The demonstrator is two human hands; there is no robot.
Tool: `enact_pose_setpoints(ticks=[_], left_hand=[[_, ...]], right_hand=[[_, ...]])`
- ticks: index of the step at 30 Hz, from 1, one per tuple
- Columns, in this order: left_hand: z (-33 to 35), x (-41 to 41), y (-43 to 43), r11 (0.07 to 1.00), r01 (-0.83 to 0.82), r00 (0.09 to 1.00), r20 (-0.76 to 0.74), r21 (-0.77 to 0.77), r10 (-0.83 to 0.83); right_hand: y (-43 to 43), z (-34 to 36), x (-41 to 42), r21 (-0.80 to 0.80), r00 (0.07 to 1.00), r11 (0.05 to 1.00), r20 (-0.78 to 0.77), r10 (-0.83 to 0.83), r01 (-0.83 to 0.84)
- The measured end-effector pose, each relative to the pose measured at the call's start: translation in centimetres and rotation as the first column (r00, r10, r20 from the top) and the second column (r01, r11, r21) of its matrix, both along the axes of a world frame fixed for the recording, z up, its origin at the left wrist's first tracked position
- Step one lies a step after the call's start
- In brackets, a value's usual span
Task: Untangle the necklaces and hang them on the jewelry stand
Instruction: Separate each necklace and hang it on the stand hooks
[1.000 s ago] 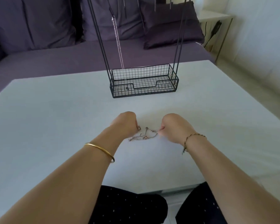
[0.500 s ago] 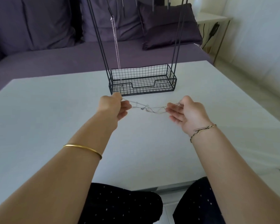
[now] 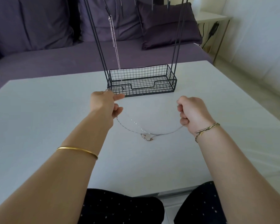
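You're facing the jewelry stand (image 3: 173, 46) near the table's (image 3: 39, 123) far edge. Its wire basket (image 3: 142, 88) is sitting at the base, and one hung chain (image 3: 115, 46) is dangling from a hook above, its lower end dipping into the basket's left end. Your left hand (image 3: 103, 104) is hovering just in front of the basket's left corner, fingers curled on one end of the tangled necklaces (image 3: 145, 136), forefinger poking toward the wire. Your right hand (image 3: 192, 113) is holding level with it, well apart, fingers clenched round the other end. Between them the chains are sagging in an arc, the knot hanging lowest; whether it's touching the table, I can't tell. White surface is spreading wide on both sides, and the near edge is running just above your knees (image 3: 120, 207).
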State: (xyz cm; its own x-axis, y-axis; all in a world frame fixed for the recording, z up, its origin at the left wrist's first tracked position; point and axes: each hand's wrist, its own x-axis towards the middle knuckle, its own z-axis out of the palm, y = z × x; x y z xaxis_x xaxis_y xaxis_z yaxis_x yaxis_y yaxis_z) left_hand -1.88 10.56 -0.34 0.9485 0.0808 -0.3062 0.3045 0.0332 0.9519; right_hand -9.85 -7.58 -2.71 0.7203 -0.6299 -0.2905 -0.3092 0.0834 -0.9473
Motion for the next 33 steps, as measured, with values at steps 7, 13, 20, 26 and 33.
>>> enact_pose_setpoints(ticks=[7,13,20,26,33], left_hand=[[-0.7,0.3,-0.1,0.974,-0.021,0.995,0.097,0.227,-0.002],[-2.9,0.9,0.7,0.785,0.067,0.973,0.133,0.615,-0.187],[-3.4,-0.4,0.5,0.320,0.269,0.872,-0.088,0.908,-0.482],[-3.6,-2.3,-1.9,-0.083,0.364,0.604,-0.303,0.928,-0.737],[-4.9,-2.0,-2.1,-0.156,0.334,0.563,-0.329,0.930,-0.758]], right_hand=[[-0.6,-0.7,-0.7,-0.481,0.943,0.813,-0.222,0.249,-0.328],[-1.1,-0.7,-0.8,-0.665,0.917,0.654,-0.379,0.123,-0.362],[-1.3,-1.1,-0.3,-0.640,0.939,0.692,-0.291,0.182,-0.333],[-1.1,-0.7,-0.5,-0.560,0.883,0.683,-0.321,0.342,-0.468],[-0.6,-2.6,-0.4,-0.504,0.645,0.424,-0.694,0.318,-0.752]])
